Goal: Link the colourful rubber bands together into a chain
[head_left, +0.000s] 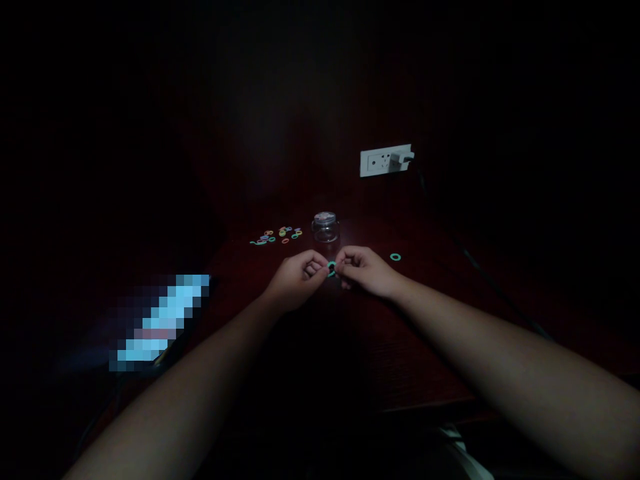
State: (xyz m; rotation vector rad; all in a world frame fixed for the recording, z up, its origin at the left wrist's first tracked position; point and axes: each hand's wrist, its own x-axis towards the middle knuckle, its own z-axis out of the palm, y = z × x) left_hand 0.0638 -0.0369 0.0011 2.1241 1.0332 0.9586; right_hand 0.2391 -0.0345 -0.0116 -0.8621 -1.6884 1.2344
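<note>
Between my two hands is a small green hair tie [331,269], a ring with a dark centre. My left hand [303,275] pinches its left side with thumb and finger. From the right, my right hand [364,268] pinches the other side, its fingers curled. Another green hair tie [395,257] lies flat on the table, just right of my right hand. Behind my hands stands a clear glass jar [325,230] with a patterned lid. Several colourful hair ties [283,233] lie loosely scattered left of the jar.
A lit screen [163,323], blurred into blocks, is at the left of the dark red table [390,347]. On the back wall is a white socket plate [385,161] with a plug in it. A dark cable [505,290] runs along the right.
</note>
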